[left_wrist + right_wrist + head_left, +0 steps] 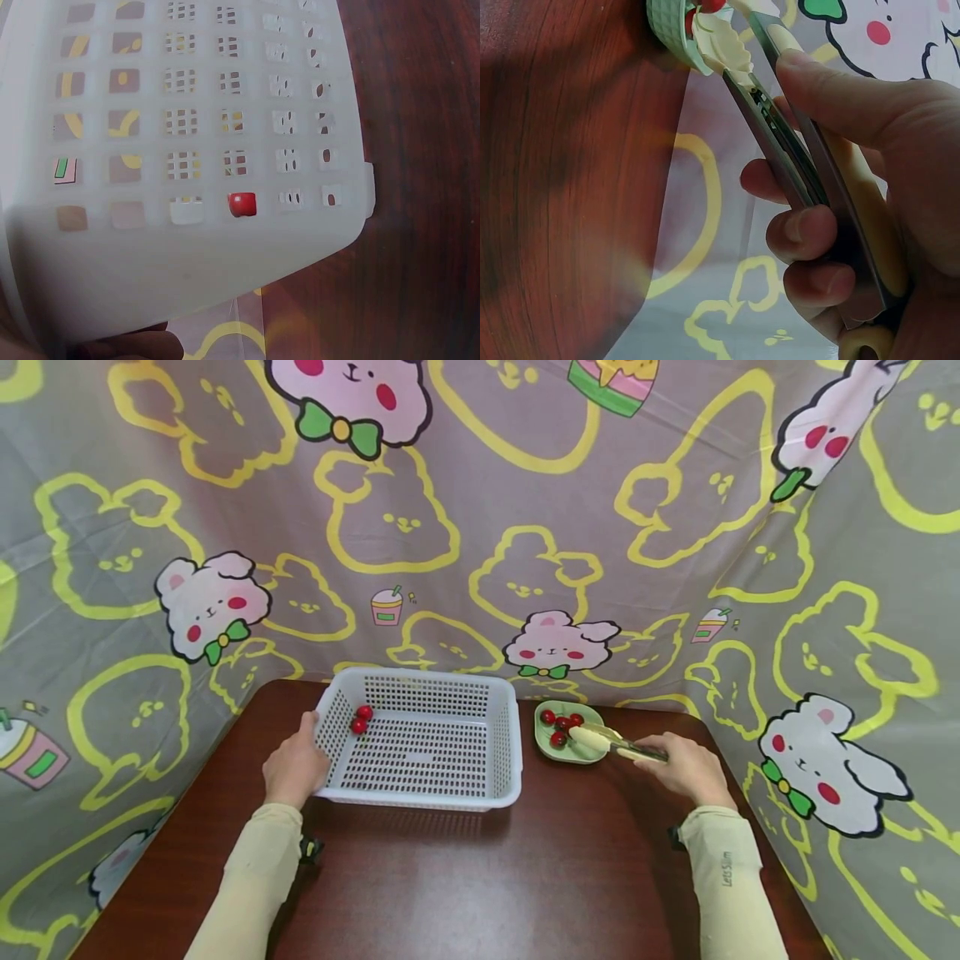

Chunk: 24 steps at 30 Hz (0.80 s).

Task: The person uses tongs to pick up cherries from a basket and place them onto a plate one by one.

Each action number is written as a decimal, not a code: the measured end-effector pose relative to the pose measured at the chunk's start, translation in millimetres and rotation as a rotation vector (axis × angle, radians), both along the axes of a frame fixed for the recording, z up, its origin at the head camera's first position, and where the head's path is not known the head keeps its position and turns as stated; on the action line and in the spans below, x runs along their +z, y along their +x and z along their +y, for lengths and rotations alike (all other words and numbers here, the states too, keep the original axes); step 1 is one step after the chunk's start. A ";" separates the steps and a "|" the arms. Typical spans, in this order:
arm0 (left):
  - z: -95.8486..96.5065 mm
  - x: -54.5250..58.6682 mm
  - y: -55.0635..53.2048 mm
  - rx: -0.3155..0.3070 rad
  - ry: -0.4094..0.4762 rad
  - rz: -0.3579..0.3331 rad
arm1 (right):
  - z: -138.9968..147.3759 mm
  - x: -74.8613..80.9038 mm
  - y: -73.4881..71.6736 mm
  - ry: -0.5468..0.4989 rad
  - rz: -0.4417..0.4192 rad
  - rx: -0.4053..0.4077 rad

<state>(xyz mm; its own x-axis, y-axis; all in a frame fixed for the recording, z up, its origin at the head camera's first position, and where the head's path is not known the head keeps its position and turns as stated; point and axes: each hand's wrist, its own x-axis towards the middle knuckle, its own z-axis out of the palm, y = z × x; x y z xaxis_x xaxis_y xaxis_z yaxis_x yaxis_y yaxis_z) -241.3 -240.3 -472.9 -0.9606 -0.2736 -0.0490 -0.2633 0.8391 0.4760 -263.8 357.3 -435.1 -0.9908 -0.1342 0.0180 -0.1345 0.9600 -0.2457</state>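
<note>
My left hand (295, 766) grips the left rim of a white perforated plastic basket (420, 676). In the left wrist view the basket wall (180, 262) fills most of the picture, with a red tomato (242, 205) showing through one hole. Two cherry tomatoes (359, 726) lie inside at the basket's left end. My right hand (693, 770) holds tongs (817, 165) with cream tips, thumb on one arm and fingers curled round the other. Those tips reach over a small green plate (581, 755) bearing several cherry tomatoes (558, 739); whether they pinch one I cannot tell.
Basket and plate stand side by side toward the back of a dark wooden table (450, 885). A grey cloth (480, 510) with yellow bear outlines and white cartoon animals hangs behind the table and on both sides.
</note>
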 end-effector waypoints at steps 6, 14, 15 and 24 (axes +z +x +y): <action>0.2 -1.2 -0.3 0.000 0.008 -0.007 | -0.3 -2.4 1.1 0.009 0.010 0.010; -0.9 -1.7 0.2 0.000 0.005 -0.002 | -1.3 -3.4 1.7 0.009 0.015 0.005; -1.3 -1.9 0.3 0.001 0.003 0.001 | -1.6 -3.4 1.7 0.011 0.015 0.004; -1.1 -2.8 -0.2 -0.005 0.004 0.003 | -3.7 -3.7 2.3 0.015 0.016 0.000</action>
<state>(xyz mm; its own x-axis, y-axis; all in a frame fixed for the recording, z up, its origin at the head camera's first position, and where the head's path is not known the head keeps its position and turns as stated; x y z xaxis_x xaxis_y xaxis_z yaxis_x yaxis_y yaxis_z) -241.5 -241.3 -475.8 -0.9621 -0.2685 -0.0472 -0.2575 0.8384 0.4804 -261.5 353.5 -438.8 -0.9904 -0.1348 0.0318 -0.1385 0.9634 -0.2295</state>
